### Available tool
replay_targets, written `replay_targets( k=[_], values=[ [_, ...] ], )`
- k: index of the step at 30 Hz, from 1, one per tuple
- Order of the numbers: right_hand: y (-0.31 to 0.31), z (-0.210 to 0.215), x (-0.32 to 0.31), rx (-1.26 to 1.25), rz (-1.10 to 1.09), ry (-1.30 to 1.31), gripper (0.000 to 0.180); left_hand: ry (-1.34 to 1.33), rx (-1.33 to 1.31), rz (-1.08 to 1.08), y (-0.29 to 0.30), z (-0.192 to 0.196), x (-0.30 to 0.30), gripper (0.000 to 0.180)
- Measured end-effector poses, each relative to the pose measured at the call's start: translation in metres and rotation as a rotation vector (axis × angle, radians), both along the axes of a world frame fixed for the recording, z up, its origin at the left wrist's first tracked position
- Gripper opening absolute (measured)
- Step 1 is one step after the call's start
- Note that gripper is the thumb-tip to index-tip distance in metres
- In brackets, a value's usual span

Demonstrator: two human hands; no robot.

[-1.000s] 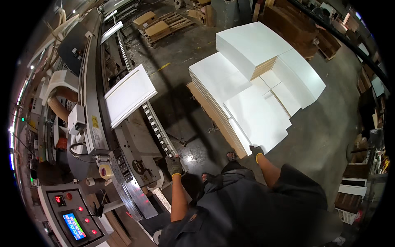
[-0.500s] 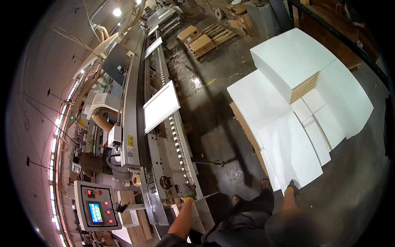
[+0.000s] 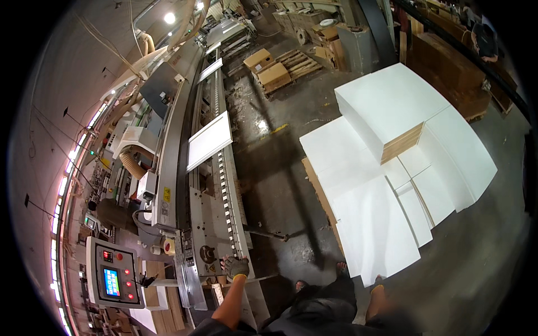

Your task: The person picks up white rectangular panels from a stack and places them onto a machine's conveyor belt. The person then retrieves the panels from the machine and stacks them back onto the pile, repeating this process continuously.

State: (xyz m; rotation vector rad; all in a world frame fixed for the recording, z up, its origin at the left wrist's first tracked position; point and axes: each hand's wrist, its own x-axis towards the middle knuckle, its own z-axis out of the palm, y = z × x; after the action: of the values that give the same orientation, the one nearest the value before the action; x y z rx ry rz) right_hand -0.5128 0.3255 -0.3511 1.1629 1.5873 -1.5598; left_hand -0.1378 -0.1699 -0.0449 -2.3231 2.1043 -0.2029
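Observation:
My left hand [image 3: 234, 266], in a grey fingerless glove with a yellow cuff, rests on the near end of the long machine's bed [image 3: 208, 227]. Its fingers are spread and hold nothing. Down at the near edge of the stacked white panels [image 3: 372, 224], my right hand [image 3: 379, 281] grips the edge of a white panel; its fingers are partly hidden. The panels lie in stepped piles to my right. On the machine's track, a white panel [image 3: 210, 141] lies partway under the long beam, with another white panel [image 3: 210, 69] farther along.
A control box [image 3: 115, 274] with a lit screen and red buttons stands at left. A metal bar [image 3: 266, 232] juts from the machine across the walkway. Cartons [image 3: 273, 77] sit near a wooden pallet [image 3: 300, 63]. People are at the far left and upper right.
My left hand has shifted slightly on the machine bed and its fingers have spread. My right hand stays at the panel edge. The whole view has shifted a little.

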Motion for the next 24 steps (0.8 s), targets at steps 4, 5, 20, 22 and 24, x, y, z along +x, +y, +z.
replay_targets(
  k=[4,5,20,22,24],
  values=[
    [0.004,0.056,0.0,-0.103,0.202,-0.062,0.032,0.06,-0.14,-0.272,0.048,-0.016,-0.062,0.097],
    [0.0,0.074,0.006,-0.285,0.048,0.035,0.025,0.264,0.01,-0.316,0.067,-0.026,-0.082,0.097],
    [-0.079,0.367,0.007,-0.196,1.264,0.247,0.043,1.633,1.656,0.496,0.231,-0.038,-0.273,0.043],
    [-0.094,0.408,-0.009,0.435,1.766,0.924,0.06,1.606,1.61,0.42,0.217,-0.036,-0.274,0.038],
    [-0.096,0.431,-0.029,0.615,1.615,1.806,0.071,1.581,1.725,0.576,0.206,-0.034,-0.278,0.038]
  ],
)
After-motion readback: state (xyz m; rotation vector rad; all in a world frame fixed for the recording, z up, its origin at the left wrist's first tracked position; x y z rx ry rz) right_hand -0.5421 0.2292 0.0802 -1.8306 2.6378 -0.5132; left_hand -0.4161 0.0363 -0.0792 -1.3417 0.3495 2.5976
